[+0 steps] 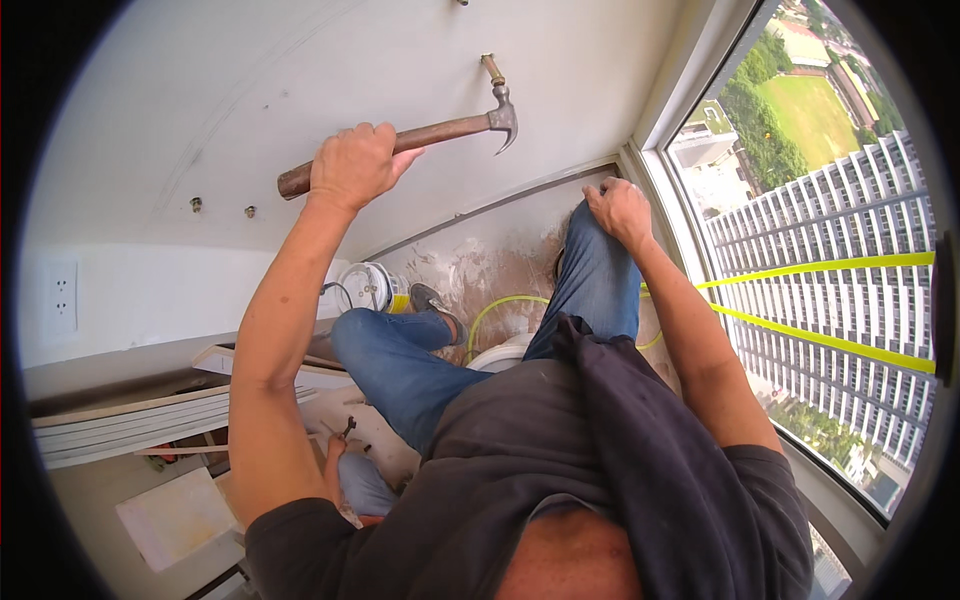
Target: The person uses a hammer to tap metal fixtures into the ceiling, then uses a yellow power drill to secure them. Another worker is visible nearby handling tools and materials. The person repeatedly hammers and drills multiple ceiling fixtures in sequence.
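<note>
My left hand (355, 165) is wrapped round the wooden handle of a claw hammer (440, 132), close to its butt end. The hammer lies across the white wall, its claw curving down to the right. Its striking face meets, or nearly meets, the end of a brass pipe fitting (492, 68) that sticks out of the wall. My right hand (620, 212) rests on my right knee, by the window frame, with its fingers curled. A small dark thing shows at those fingertips; I cannot make out what it is.
Two small pipe stubs (250, 212) jut from the wall. A white bucket (368, 288) stands by my left foot, near a yellow-green hose (490, 312). White boards (140, 425) are stacked at left. A co-worker's hand (337, 447) with a dark tool shows below. A tall window (800, 250) is at right.
</note>
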A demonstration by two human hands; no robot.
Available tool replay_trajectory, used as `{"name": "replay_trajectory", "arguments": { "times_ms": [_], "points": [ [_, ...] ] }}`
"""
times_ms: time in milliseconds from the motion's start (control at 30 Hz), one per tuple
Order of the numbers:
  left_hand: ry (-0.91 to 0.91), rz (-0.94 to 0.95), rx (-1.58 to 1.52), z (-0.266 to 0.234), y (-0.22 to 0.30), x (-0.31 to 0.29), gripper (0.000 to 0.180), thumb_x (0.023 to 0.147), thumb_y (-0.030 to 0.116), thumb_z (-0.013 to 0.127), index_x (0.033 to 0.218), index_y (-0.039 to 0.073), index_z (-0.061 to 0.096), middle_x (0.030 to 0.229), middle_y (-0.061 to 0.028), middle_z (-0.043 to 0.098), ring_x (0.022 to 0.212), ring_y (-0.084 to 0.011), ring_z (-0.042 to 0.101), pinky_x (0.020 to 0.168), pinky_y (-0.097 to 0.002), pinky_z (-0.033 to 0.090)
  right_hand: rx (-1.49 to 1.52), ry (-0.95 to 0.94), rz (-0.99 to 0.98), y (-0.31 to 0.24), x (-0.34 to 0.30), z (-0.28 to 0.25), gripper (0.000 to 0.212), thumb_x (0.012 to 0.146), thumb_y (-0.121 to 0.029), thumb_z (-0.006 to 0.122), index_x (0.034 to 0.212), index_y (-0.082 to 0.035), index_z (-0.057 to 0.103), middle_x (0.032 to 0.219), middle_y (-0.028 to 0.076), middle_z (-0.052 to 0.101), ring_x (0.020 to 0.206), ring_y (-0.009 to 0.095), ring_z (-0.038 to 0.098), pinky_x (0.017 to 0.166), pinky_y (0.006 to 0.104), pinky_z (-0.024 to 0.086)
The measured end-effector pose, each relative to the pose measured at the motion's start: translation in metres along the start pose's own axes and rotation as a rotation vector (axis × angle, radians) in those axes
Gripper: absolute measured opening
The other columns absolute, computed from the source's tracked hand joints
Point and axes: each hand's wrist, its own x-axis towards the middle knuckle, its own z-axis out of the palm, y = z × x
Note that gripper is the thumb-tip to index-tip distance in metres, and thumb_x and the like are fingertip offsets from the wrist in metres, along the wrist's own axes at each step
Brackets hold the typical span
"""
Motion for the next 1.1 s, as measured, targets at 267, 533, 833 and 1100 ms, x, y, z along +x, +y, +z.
{"name": "replay_trajectory", "arguments": {
  "times_ms": [267,533,833,1100],
  "points": [
    [0.168,0.386,-0.179,-0.034,0.051,-0.022,0.052,0.084,0.055,0.073,0.071,0.01,0.051,0.065,-0.0059,0.05,0.056,-0.0232,0.057,0.052,-0.037,0.048,0.01,0.025,-0.01,0.005,0.005,0.004,0.05,0.093,-0.049,0.062,0.1,-0.002,0.075,0.1,0.026,0.073,0.102,0.042,0.07,0.092,0.0493,0.055],
    [0.024,0.033,-0.033,0.007,-0.007,-0.004,0.055,0.09,0.058,0.066,0.074,0.007,0.054,0.063,-0.0091,0.055,0.052,-0.0285,0.059,0.049,-0.0411,0.051,0.007,0.051,-0.021,0.004,0.006,0.002,0.049,0.093,-0.049,0.062,0.099,-0.002,0.075,0.099,0.027,0.073,0.102,0.043,0.07,0.091,0.0496,0.055],
    [0.206,0.632,-0.249,-0.047,0.049,-0.021,0.05,0.078,0.053,0.076,0.072,0.009,0.052,0.062,-0.0066,0.049,0.053,-0.0265,0.054,0.053,-0.0382,0.047,-0.01,0.032,-0.04,0.001,0.004,0.004,0.049,0.092,-0.048,0.062,0.096,-0.002,0.075,0.098,0.027,0.073,0.1,0.043,0.07,0.091,0.0501,0.055],
    [0.081,0.066,-0.064,-0.012,0.017,-0.003,0.051,0.084,0.057,0.071,0.073,0.01,0.053,0.065,-0.0049,0.052,0.055,-0.0255,0.057,0.052,-0.0386,0.049,0.01,0.009,0.018,0.008,-0.003,0.005,0.048,0.092,-0.048,0.062,0.098,-0.002,0.075,0.101,0.026,0.073,0.103,0.042,0.069,0.093,0.0503,0.054]
  ]
}}
